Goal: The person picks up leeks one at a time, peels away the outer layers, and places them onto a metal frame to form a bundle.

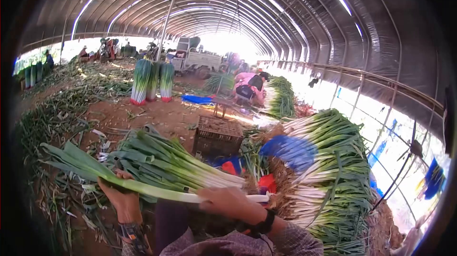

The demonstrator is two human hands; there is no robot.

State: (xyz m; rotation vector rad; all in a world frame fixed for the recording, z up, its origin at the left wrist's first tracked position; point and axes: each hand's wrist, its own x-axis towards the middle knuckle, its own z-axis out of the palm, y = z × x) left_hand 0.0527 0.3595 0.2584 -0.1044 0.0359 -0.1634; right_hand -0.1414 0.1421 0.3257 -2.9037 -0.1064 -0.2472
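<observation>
From the head camera, the fisheye rim darkens the corners, and the far workers and a truck dissolve in glare. A blurred blue shape covers part of the big heap of green onions at right. A dark crate sits behind a nearer pile; upright bundles stand far left. The left hand grips a single onion stalk at its leafy part; the right hand closes over its white end, near the person.

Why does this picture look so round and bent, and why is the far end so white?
Head view: a fisheye lens curves the tunnel roof and darkens the corners; daylight at the far opening is blown out; a blue thing over the stacked leeks is smeared by motion blur; both hands look sharp.
</observation>
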